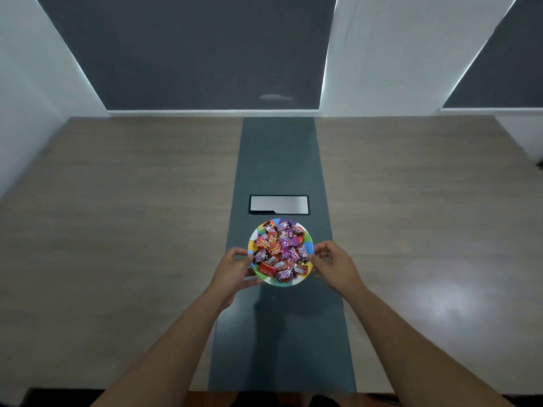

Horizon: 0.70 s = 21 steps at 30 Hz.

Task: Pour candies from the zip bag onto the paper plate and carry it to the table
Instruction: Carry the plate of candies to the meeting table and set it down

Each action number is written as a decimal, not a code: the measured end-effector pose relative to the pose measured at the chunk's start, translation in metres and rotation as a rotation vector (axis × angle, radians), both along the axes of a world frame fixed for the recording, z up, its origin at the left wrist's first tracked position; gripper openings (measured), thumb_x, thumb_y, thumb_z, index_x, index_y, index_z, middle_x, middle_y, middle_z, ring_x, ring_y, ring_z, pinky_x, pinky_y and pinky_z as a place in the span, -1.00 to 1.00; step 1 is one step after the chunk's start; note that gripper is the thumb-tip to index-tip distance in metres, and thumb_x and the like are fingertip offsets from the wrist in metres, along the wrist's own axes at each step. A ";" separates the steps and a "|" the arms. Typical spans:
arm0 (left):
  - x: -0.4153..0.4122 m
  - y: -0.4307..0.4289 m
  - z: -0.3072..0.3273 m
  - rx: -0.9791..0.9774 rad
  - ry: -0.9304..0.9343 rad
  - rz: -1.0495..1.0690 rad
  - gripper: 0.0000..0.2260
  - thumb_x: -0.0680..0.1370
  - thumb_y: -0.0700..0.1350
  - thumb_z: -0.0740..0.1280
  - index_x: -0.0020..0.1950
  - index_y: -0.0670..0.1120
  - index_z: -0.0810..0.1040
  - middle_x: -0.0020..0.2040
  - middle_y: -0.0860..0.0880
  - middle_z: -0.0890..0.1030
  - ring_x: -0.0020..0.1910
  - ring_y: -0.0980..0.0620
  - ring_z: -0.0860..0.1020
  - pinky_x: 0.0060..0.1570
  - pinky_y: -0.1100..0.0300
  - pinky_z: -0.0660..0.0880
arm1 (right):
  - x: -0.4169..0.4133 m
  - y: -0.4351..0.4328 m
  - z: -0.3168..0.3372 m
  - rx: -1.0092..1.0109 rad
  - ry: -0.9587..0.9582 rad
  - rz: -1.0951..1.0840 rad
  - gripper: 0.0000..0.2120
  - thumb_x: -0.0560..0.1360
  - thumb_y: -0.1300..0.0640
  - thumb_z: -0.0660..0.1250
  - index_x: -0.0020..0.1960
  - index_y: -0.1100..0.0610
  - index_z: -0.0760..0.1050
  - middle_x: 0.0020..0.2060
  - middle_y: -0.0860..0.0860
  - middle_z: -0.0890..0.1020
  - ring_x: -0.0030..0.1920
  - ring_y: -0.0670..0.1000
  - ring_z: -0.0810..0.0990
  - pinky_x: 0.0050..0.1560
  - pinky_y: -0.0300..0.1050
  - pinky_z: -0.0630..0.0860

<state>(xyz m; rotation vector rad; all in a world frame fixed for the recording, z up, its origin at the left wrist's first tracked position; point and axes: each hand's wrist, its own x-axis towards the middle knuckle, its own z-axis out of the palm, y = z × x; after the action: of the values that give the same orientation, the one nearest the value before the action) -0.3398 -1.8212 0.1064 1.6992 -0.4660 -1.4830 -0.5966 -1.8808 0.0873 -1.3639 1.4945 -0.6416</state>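
A colourful paper plate (305, 240) heaped with red, orange and purple wrapped candies (279, 249) is over the dark centre strip of the table (279, 160). My left hand (235, 270) grips the plate's left rim, thumb on top. My right hand (333, 264) pinches the right rim with curled fingers. A shadow falls on the strip just in front of the plate, so I cannot tell whether the plate rests on the table or hangs slightly above it. No zip bag is in view.
The wide wood-grain table (132, 230) spreads out left and right of the strip. A silver cable hatch (279, 204) lies in the strip just behind the plate. White walls and dark blinds (191, 54) stand beyond the table's far edge.
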 end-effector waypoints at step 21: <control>0.048 -0.226 -0.087 0.090 -0.200 -0.141 -0.86 0.74 -0.18 0.30 0.24 -0.23 0.48 0.21 -0.14 0.63 0.09 -0.10 0.73 -0.06 -0.03 0.77 | 0.051 -0.214 -0.082 0.173 0.093 -0.011 -0.80 0.62 0.08 0.48 0.14 0.16 0.56 0.00 0.13 0.71 -0.15 0.24 0.79 -0.03 0.19 0.77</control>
<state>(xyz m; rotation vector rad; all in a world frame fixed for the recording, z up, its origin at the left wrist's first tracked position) -0.2914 -2.0473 0.0194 1.9302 -0.6448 -1.4580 -0.5459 -2.0950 0.0055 -1.2673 1.5943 -0.4498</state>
